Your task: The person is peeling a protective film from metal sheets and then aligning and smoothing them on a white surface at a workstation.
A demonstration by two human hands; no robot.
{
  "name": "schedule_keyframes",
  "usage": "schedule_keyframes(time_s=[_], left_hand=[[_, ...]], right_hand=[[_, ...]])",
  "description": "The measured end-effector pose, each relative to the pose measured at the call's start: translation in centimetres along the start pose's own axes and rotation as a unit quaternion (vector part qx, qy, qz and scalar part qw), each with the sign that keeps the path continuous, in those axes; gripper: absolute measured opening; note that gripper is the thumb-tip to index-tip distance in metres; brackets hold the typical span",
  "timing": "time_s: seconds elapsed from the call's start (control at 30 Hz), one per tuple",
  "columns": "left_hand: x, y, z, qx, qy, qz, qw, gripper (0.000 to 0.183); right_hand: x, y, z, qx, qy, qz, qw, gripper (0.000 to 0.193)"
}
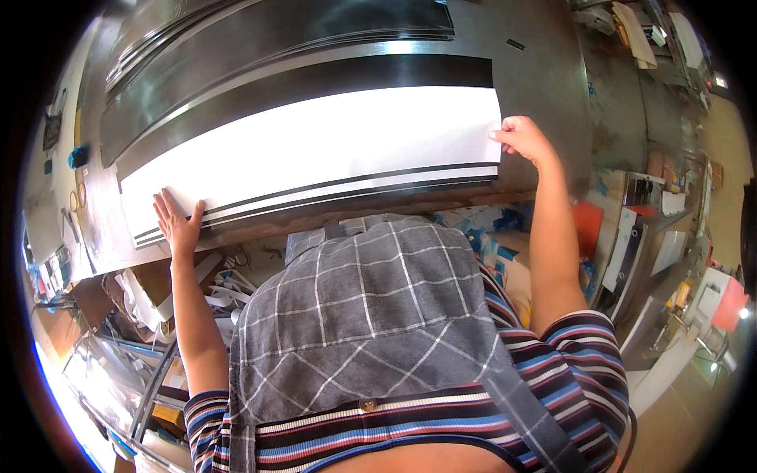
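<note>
A long white sheet (315, 138) lies across the metal worktable in front of me, with thin black stripes along its near edge. A wide dark band (371, 76) borders its far side; whether this is a separate strip beneath, I cannot tell. Fingers apart, my left hand (180, 227) lies flat on the sheet's near left end. At the opposite end, my right hand (527, 140) pinches the sheet's right edge between thumb and fingers.
Dark glossy panels (315, 31) are stacked farther back on the worktable (544, 87). A small dark piece (515, 44) rests near the far right. Scissors (76, 199) and a blue roll (77, 157) are at the left. Cluttered shelving (158, 378) stands below left.
</note>
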State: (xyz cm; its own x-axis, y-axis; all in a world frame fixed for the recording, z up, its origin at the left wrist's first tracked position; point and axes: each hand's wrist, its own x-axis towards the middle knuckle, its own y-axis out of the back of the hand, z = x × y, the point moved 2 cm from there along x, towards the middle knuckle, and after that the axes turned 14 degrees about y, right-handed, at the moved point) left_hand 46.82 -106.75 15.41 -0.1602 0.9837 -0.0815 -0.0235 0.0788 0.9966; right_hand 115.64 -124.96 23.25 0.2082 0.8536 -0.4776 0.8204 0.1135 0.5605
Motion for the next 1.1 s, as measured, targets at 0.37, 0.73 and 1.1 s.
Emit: schedule_keyframes(time_s=[0.37,0.73,1.1], left_hand=[[-0.2,0.0,0.0,-0.040,-0.019,0.020,0.999,0.095],[-12.9,4.2,26.0,-0.062,-0.391,-0.091,0.914,0.061],[-14.7,3.5,30.8,-0.060,-0.459,-0.110,0.879,0.063]], right_hand=[[0.4,-0.6,-0.7,-0.035,0.003,0.011,0.999,0.025],[0.5,-0.7,0.2,-0.022,0.014,0.019,0.999,0.026],[-3.9,-14.5,-10.1,-0.201,0.299,0.244,0.901,0.078]])
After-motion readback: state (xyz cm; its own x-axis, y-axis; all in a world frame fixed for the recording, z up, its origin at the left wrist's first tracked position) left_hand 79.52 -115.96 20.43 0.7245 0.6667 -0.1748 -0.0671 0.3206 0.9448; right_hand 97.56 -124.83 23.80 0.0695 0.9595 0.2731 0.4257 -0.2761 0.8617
